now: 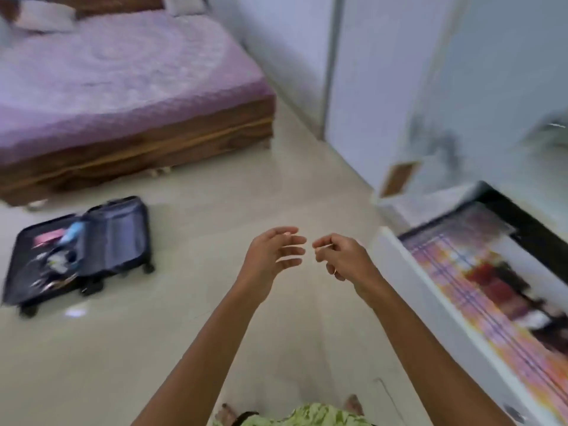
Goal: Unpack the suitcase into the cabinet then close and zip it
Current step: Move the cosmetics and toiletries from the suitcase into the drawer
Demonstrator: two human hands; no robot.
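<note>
Green patterned clothing (310, 416) is showing at the bottom edge, nearest the camera, with two bare forearms reaching forward from it over the pale glossy floor (190, 348). Left hand (270, 256) is hanging in the air with fingers spread loose and slightly curled, gripping nothing. Right hand (341, 256) is sitting just beside it, fingertips nearly meeting the left's, fingers curled inward in a loose pinch; a thin pale line is showing at the fingertips, but blur is making it impossible to tell whether anything is being held. Dark blue suitcase (83, 250) is lying open on the floor well to the left of the hands, near the foot of the bed; its left half is holding jumbled items, a pink thing (49, 238) and a light blue thing (72, 232) among them, the rest too blurred to name, while its right half is showing a grey zipped liner. Bed (123, 87) with a purple patterned cover and brown wooden base is filling the upper left, pillows at its far end. White cabinet (396, 272) is standing open on the right, close to the right forearm, with colourful striped fabric (479, 287) lying inside it. White doors (368, 72) are rising behind it. Whole view is motion-blurred.
</note>
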